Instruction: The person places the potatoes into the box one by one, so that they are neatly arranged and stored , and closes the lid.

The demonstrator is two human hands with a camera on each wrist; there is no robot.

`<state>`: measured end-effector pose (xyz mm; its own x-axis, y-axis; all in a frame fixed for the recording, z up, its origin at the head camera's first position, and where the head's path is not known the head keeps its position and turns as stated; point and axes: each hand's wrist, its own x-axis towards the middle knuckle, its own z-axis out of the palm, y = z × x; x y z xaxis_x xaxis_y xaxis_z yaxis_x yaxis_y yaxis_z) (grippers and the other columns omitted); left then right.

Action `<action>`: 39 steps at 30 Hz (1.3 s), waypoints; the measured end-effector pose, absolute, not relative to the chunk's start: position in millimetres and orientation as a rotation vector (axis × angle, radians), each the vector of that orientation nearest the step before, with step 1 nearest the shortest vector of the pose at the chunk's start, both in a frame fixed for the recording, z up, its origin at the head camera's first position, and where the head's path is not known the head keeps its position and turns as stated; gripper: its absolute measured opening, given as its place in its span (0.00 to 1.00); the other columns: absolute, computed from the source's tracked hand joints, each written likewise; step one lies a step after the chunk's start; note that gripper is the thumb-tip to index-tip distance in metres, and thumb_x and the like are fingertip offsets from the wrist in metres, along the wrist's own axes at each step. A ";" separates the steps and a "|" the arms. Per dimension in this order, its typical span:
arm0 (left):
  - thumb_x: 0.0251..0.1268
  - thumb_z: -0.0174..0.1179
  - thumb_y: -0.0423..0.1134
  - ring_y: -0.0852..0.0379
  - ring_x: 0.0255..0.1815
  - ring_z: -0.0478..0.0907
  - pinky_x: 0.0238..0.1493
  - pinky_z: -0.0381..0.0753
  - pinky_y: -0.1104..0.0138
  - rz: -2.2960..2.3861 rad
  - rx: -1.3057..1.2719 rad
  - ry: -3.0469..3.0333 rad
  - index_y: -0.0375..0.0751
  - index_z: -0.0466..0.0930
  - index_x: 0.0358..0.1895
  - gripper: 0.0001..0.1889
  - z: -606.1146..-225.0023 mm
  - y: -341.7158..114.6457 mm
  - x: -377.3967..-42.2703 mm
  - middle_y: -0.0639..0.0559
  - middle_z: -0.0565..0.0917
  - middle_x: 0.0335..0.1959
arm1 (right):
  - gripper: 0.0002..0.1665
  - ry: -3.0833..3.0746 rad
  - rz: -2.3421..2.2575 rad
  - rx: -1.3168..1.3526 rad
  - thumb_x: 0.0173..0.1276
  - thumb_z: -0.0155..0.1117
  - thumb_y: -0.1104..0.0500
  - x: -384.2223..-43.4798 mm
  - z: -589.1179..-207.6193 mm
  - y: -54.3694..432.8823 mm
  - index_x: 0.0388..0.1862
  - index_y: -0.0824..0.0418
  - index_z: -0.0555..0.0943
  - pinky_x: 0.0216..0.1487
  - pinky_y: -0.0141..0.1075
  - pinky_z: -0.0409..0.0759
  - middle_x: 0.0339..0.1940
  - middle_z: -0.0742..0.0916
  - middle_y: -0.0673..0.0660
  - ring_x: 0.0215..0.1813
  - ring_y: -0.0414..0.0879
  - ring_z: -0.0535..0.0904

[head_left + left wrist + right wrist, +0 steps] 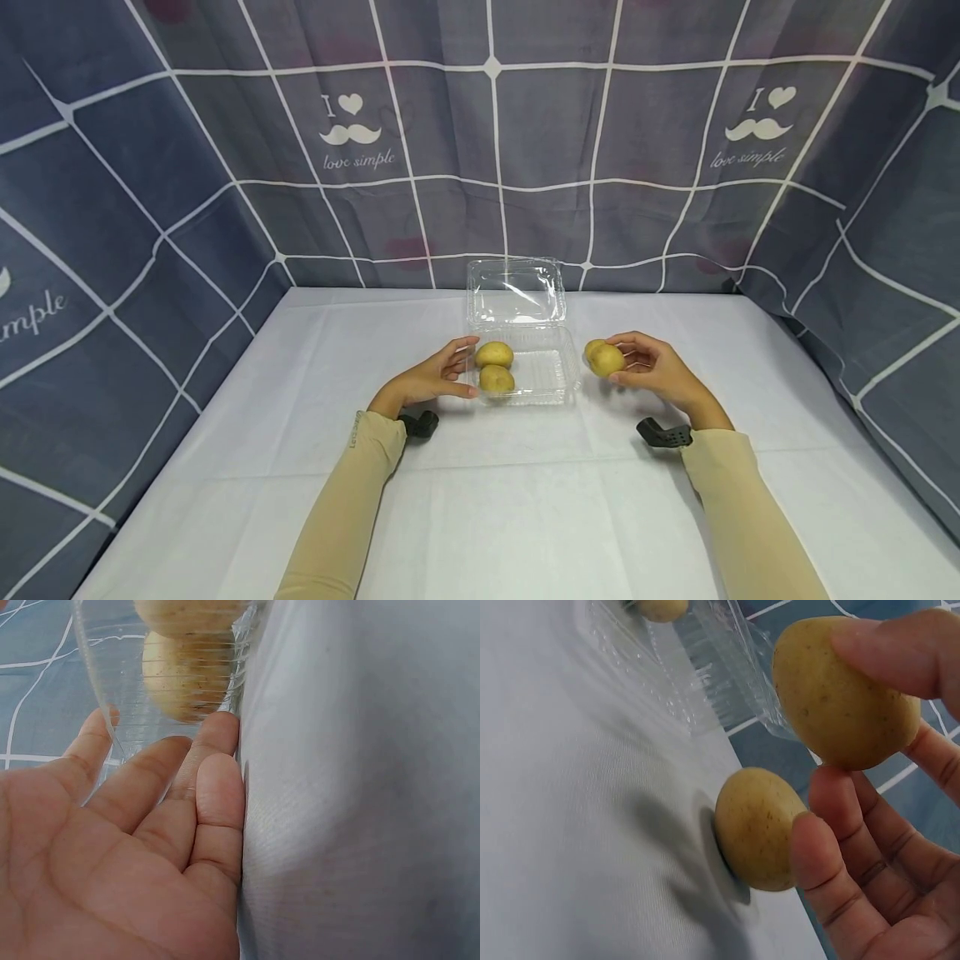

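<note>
My right hand (649,365) pinches a yellow potato (840,694) between thumb and fingers, just right of a clear plastic clamshell box (543,398). Another potato (757,829) sits on the white cloth beneath, and a fingertip appears to touch its side. Two potatoes, one farther back (494,354) and one nearer (497,379), lie in the left part of the box. At the box's left wall, my left hand (438,375) rests with fingers and thumb spread apart. Seen from the left wrist, its fingertips (219,731) are against the ribbed plastic.
The box's hinged lid (516,292) stands raised at the back, near the grey checked curtain (540,125). White cloth (525,517) covers the table. Similar curtains hang on the left and right sides. A dark wrist device (663,433) sits on each wrist.
</note>
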<state>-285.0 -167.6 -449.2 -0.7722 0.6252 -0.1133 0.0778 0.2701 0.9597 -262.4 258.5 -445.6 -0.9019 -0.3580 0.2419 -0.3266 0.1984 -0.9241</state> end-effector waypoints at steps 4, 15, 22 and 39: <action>0.70 0.71 0.29 0.37 0.89 0.49 0.87 0.52 0.46 1.524 0.628 2.068 0.42 0.45 0.89 0.52 -448.9 -167.9 -285.2 0.37 0.50 0.89 | 0.32 2.388 -1.869 -0.726 0.63 0.74 0.79 -262.9 -444.9 253.3 0.65 0.83 0.74 0.47 0.29 0.87 0.50 0.88 0.44 0.47 0.40 0.85; 0.70 0.71 0.29 0.37 0.89 0.49 0.87 0.52 0.46 1.516 0.633 2.076 0.42 0.45 0.89 0.52 -448.5 -167.7 -286.8 0.37 0.50 0.89 | 0.32 2.369 -1.904 -0.805 0.61 0.73 0.82 -266.2 -446.2 241.9 0.64 0.83 0.75 0.49 0.27 0.86 0.50 0.89 0.43 0.47 0.39 0.86; 0.71 0.71 0.29 0.36 0.89 0.49 0.87 0.52 0.46 1.517 0.636 2.070 0.42 0.45 0.89 0.52 -449.4 -166.5 -287.0 0.37 0.50 0.89 | 0.31 2.367 -1.901 -0.829 0.62 0.73 0.80 -263.5 -444.2 234.3 0.65 0.82 0.75 0.48 0.27 0.86 0.51 0.88 0.46 0.47 0.40 0.85; 0.71 0.71 0.30 0.36 0.89 0.50 0.86 0.53 0.45 1.507 0.632 2.081 0.42 0.45 0.89 0.52 -451.2 -167.7 -286.3 0.37 0.50 0.89 | 0.31 2.427 -1.809 -0.830 0.62 0.75 0.78 -263.0 -438.8 218.7 0.64 0.79 0.78 0.49 0.28 0.86 0.55 0.88 0.61 0.47 0.41 0.85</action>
<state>-286.3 -167.7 -451.2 -0.7724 0.6239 -0.1185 0.0823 0.2833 0.9555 -263.0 218.7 -438.8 -0.8600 -0.4108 0.3026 -0.4074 0.1960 -0.8919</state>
